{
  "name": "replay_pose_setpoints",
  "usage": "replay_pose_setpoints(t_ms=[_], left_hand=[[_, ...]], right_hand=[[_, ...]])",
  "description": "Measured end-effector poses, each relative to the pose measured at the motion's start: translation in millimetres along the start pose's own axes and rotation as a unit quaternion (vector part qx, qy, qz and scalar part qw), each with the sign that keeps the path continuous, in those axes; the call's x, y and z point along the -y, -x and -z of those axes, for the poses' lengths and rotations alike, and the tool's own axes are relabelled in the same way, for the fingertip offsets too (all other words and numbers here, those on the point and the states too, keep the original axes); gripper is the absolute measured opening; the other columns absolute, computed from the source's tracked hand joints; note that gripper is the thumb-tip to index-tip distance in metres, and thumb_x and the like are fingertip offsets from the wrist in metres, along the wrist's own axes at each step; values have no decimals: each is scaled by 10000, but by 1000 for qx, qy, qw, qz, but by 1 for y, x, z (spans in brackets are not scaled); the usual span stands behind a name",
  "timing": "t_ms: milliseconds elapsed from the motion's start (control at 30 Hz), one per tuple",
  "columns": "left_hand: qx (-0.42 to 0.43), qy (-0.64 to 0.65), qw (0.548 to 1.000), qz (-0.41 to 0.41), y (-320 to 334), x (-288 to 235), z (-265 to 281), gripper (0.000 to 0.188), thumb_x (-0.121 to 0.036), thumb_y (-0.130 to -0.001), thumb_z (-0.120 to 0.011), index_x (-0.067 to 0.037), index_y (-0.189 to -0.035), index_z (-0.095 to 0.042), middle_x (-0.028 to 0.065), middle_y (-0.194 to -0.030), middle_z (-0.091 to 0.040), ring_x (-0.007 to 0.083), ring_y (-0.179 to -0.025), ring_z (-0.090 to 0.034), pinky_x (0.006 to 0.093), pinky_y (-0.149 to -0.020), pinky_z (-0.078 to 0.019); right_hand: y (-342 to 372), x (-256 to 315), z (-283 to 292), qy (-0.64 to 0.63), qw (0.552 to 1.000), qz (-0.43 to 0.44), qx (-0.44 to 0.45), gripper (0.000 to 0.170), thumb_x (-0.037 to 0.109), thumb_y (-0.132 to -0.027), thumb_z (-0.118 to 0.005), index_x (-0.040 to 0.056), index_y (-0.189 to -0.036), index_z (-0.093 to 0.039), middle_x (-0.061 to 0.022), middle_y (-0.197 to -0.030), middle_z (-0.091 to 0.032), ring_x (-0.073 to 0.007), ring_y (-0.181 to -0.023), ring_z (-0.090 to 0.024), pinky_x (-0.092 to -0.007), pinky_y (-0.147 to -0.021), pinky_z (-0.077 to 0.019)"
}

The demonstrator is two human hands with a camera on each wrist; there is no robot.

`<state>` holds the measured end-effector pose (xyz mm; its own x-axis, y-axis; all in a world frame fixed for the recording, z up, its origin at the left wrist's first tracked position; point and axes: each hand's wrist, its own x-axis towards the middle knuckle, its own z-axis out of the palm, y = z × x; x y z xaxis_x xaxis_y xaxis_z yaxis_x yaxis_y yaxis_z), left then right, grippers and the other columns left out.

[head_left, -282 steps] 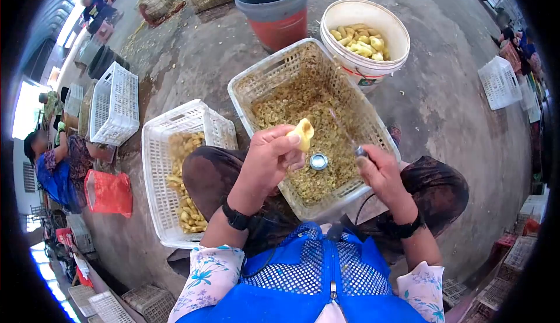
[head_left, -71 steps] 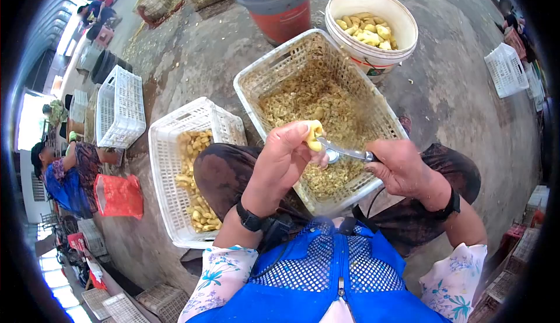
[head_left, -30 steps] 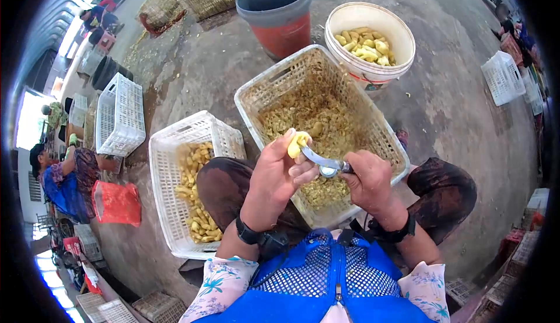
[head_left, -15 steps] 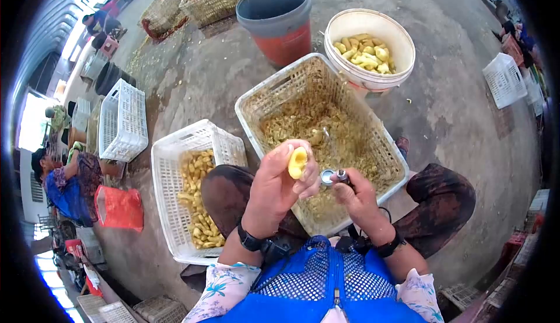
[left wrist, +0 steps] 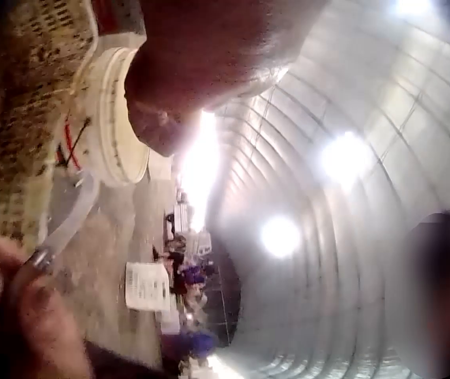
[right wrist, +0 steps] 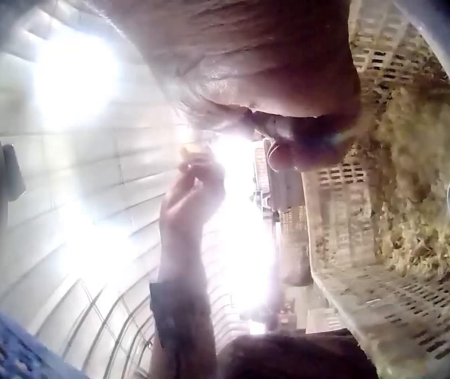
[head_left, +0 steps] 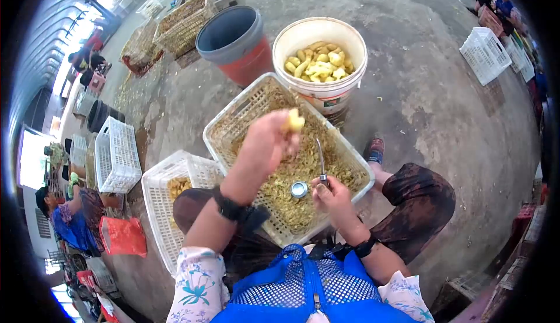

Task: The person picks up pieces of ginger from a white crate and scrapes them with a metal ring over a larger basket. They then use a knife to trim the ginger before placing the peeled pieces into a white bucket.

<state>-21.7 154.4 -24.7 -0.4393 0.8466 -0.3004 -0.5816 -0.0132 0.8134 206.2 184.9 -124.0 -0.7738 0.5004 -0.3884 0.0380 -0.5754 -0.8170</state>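
My left hand (head_left: 262,154) pinches a yellow, knobbly piece of ginger (head_left: 296,120) above the large crate (head_left: 233,104) of peelings; hand and piece are slightly blurred. Lower and to the right, my right hand (head_left: 338,203) grips a small knife (head_left: 321,162) by its dark handle, the thin curved blade pointing up and away from me. The blade (left wrist: 75,213) also shows in the left wrist view, apart from the left hand (left wrist: 209,71). In the right wrist view, the right hand (right wrist: 280,87) hides most of the knife. Peelings (head_left: 286,206) cover the crate's bottom.
A round metal-rimmed object (head_left: 299,189) lies on the peelings. Beyond the crate stand a white bucket (head_left: 344,87) of yellow ginger and a grey-and-red bucket (head_left: 248,60). A white crate (head_left: 154,200) of ginger is at my left knee. Another person (head_left: 73,218) sits far left.
The knife has come off the ginger piece. The left hand has carried the piece forward over the crate, towards the white bucket. The head view has shifted, so the crates and buckets sit further left.
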Motion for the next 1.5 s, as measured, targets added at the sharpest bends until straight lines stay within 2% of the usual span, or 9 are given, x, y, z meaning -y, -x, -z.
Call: replay_pose_setpoints(t_ms=[100,233,467,667,700,800,833,933,1500], left_hand=[[35,10,997,-69,-57,-29,-28,301,-241,-1035,-524,20,-1181,-556,183,-1111,-701,277,-930,-713,335,-714,-545],[-30,-11,997,-68,-62,-30,-25,361,-201,-996,-598,44,-1256,-544,196,-1044,-706,279,-918,-712,331,-720,-546],[-70,-107,984,-120,56,-44,7,292,-139,-989,-585,68,-1193,-605,182,-963,-717,234,-800,-715,312,-696,-543],[-205,-172,918,-294,154,-90,50,303,-129,-978,-591,70,-1204,-624,165,-1008,-723,246,-865,-731,339,-784,-566],[-231,-180,905,-309,168,-92,60,305,-116,-978,-581,80,-1208,-618,161,-1009,-715,245,-856,-724,351,-802,-565],[-277,-118,898,-321,207,-88,106,300,-103,-978,-577,90,-1204,-616,149,-988,-706,235,-833,-713,347,-800,-564],[-311,-115,888,-319,219,-85,122,294,-94,-977,-577,94,-1199,-619,140,-975,-697,218,-809,-697,334,-789,-558],[-353,-138,866,-326,257,-70,163,326,-141,-988,-606,92,-1216,-592,132,-985,-681,192,-826,-659,311,-771,-541],[-570,-49,799,-185,341,47,263,264,-95,-954,-614,74,-1153,-653,133,-905,-710,190,-741,-690,311,-694,-569]], right_hand=[[2,2,3,17,1000,-14,-8,243,219,-1020,-620,18,-1158,-610,-16,-854,-632,-89,-682,-574,-223,-618,-459],[6,6,8,31,999,9,-14,220,181,-1023,-592,7,-1157,-605,-20,-853,-633,-86,-675,-570,-228,-604,-453],[-2,3,11,82,996,34,-31,203,141,-985,-649,-4,-1125,-627,-25,-827,-638,-77,-631,-556,-230,-561,-445],[-12,59,-16,120,981,111,100,166,113,-985,-648,9,-1114,-650,-15,-873,-656,-66,-701,-594,-218,-607,-476],[-34,45,-18,167,978,98,77,198,132,-948,-680,32,-1116,-657,-57,-868,-690,-154,-704,-656,-291,-628,-517],[-82,-2,-16,574,775,261,45,260,149,-896,-706,67,-1137,-657,-141,-864,-696,-301,-730,-686,-384,-659,-535],[-84,1,-35,491,843,209,60,279,167,-864,-715,94,-1126,-655,-195,-880,-677,-397,-802,-674,-443,-699,-532],[-102,12,-94,485,823,278,103,244,176,-872,-712,81,-1088,-651,-181,-858,-681,-393,-801,-675,-452,-699,-528],[-271,-93,-293,677,558,410,248,195,185,-767,-735,98,-937,-695,-130,-956,-658,-352,-999,-598,-483,-819,-497]])
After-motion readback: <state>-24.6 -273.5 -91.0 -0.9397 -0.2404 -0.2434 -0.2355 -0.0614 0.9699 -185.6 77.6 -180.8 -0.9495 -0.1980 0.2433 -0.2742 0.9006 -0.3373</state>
